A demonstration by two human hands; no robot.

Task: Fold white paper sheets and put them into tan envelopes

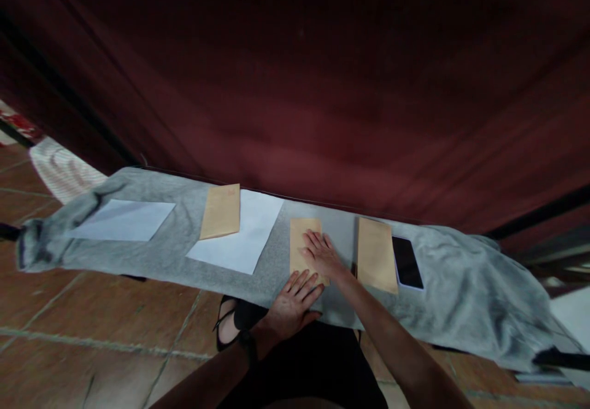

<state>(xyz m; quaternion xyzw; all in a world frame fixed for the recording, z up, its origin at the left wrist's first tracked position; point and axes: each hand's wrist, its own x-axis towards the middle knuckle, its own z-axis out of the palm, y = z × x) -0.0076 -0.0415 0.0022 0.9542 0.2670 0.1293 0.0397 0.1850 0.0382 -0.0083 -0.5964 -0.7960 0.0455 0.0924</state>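
Observation:
A brown paper envelope [297,229] lies flat on the grey cloth in front of me. My right hand [319,255] rests palm down on its middle, fingers stretched out. At the near end of the envelope, my left hand [292,303] lies flat with its fingertips on the paper. Neither hand grips anything. To the right sits a stack of brown envelopes [375,255]. On the left, another brown envelope [221,211] partly covers a white sheet of paper [258,224].
A phone [407,262] lies right of the stack. Farther left is more white paper [126,219]. The grey cloth [470,292] drapes over a long narrow surface, wrinkled at the right. A dark red curtain [295,101] hangs along the far edge. Tiled floor [110,323] shows below.

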